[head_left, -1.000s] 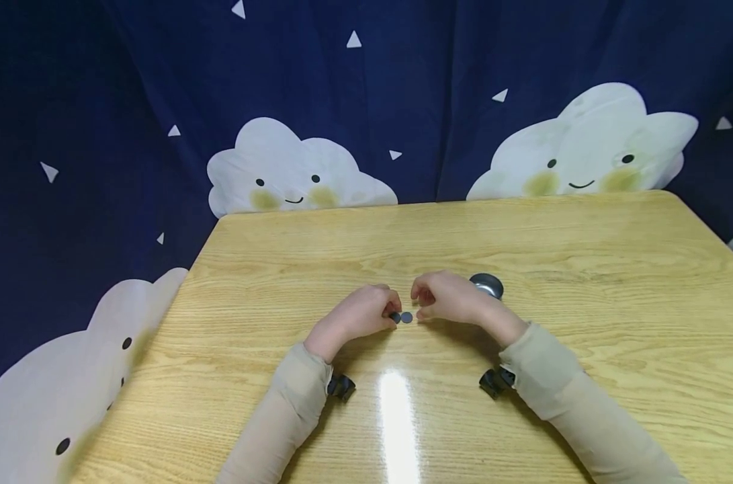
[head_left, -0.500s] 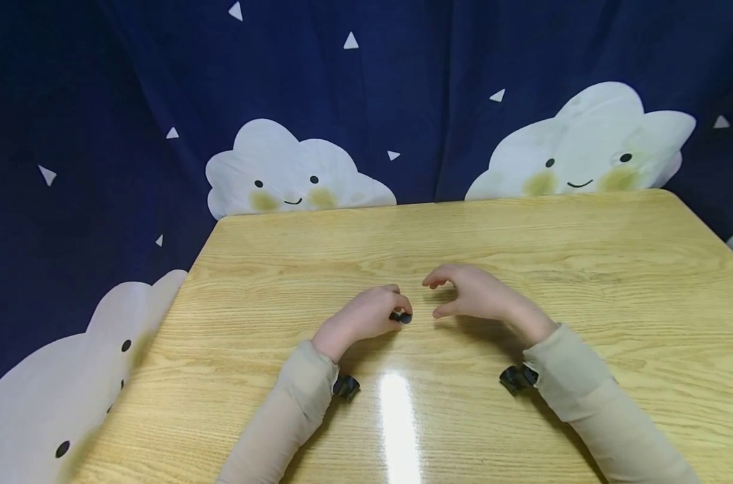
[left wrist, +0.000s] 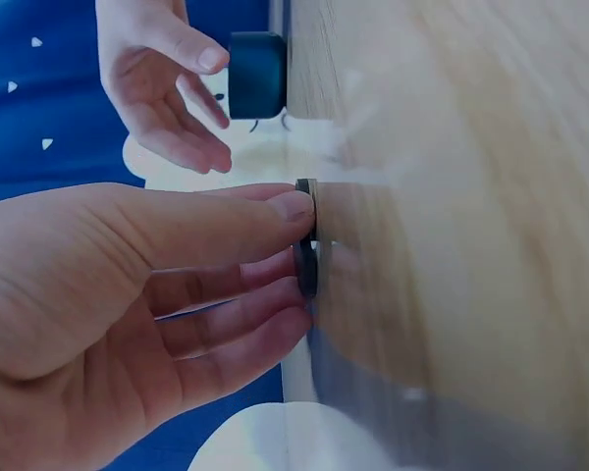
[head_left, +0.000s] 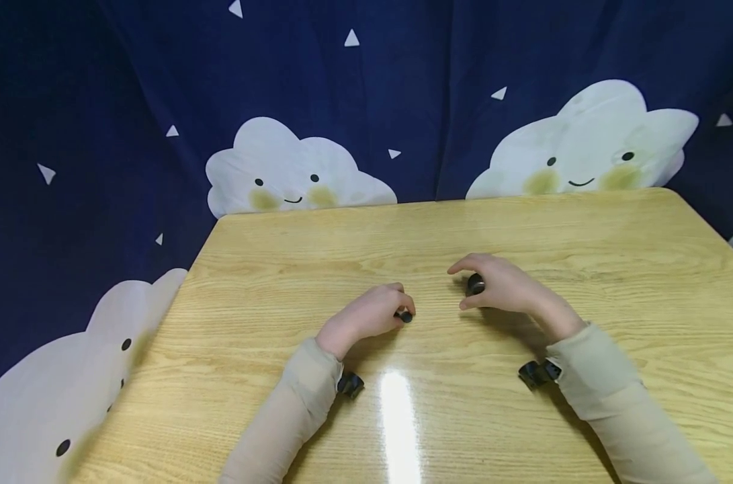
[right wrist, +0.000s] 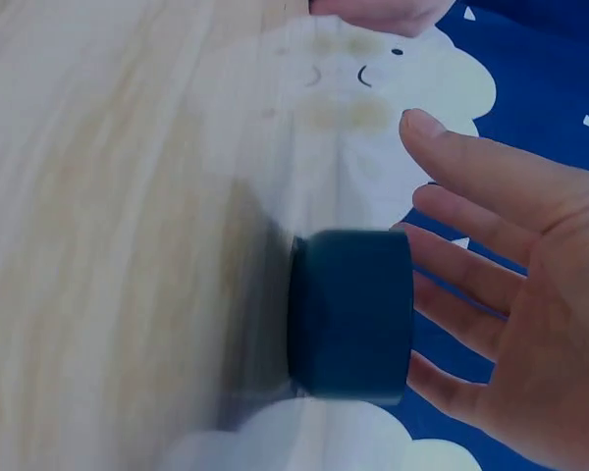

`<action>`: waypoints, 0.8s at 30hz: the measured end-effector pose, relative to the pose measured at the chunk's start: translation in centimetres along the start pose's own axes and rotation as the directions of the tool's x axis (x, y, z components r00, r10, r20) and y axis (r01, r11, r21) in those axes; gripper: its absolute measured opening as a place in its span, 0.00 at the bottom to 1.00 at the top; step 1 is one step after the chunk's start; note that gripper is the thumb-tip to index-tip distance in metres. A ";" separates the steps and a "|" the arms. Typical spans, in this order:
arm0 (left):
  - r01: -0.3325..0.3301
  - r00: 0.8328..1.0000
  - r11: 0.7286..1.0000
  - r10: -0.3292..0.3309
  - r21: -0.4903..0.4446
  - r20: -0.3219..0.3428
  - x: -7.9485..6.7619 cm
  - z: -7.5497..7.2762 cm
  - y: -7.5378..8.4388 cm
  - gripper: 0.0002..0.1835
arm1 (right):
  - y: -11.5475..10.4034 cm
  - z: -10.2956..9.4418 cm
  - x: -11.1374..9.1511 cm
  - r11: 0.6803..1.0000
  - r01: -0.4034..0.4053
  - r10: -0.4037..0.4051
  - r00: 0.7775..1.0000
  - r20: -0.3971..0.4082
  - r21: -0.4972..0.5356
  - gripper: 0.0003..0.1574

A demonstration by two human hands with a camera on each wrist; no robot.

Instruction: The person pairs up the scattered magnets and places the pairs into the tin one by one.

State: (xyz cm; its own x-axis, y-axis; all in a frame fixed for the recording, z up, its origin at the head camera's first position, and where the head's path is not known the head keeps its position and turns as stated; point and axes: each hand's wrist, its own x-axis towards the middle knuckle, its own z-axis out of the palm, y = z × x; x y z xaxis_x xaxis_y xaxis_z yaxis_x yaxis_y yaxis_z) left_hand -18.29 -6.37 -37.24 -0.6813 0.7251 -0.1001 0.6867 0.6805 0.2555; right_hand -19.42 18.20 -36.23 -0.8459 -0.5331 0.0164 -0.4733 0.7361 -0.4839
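Note:
Low over the table, my left hand (head_left: 369, 312) pinches small dark discs (head_left: 406, 316) between thumb and fingers. In the left wrist view, two thin discs (left wrist: 307, 267) stand out by the fingertips, right at the tabletop, one partly under the thumb. My right hand (head_left: 502, 286) reaches around a short, wide, dark cylinder (head_left: 476, 284) with a shiny top. Its thumb and fingers are spread wide. The right wrist view shows the cylinder (right wrist: 351, 316) upright on the table, in front of the fingers; whether any finger touches it I cannot tell.
The wooden table (head_left: 318, 255) reaches back to a dark blue curtain (head_left: 414, 81) printed with white clouds. Black wrist camera mounts (head_left: 351, 385) hang beneath both forearms. Ceiling light reflects on the table's front.
My right hand has moved right, away from the discs, to the dark cylinder, its fingers spreading. My left hand has shifted slightly right and gathered the discs into its fingertips.

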 end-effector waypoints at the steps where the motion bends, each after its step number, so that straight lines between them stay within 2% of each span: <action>1: -0.001 1.000 1.000 0.001 0.004 -0.003 0.1 0.0 0.0 0.12 | 0.2 -0.1 -0.1 1.000 -0.001 0.001 1.000 -0.001 -0.003 0.36; 8: -0.005 1.000 1.000 0.005 0.011 -0.013 0.2 0.1 0.2 0.10 | 1.4 -0.5 -0.5 1.000 -0.007 0.007 1.000 0.000 0.005 0.38; 18: -0.012 1.000 1.000 0.012 0.012 -0.017 0.5 0.1 0.4 0.08 | 2.9 -0.9 -1.7 0.997 -0.063 0.063 0.998 0.001 0.049 0.45; 24: -0.006 1.000 1.000 0.006 0.008 -0.014 0.5 0.1 0.5 0.08 | 3.2 -1.0 -2.1 0.996 -0.067 0.067 0.998 -0.008 0.067 0.44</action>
State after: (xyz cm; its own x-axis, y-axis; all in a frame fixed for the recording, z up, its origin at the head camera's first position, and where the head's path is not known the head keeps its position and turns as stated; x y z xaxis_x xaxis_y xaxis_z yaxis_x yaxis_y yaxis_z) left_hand -18.26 -5.64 -37.23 -0.6805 0.7278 -0.0853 0.6930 0.6769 0.2482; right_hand -19.45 22.07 -36.96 -0.8777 -0.4791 -0.0094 -0.3983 0.7403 -0.5416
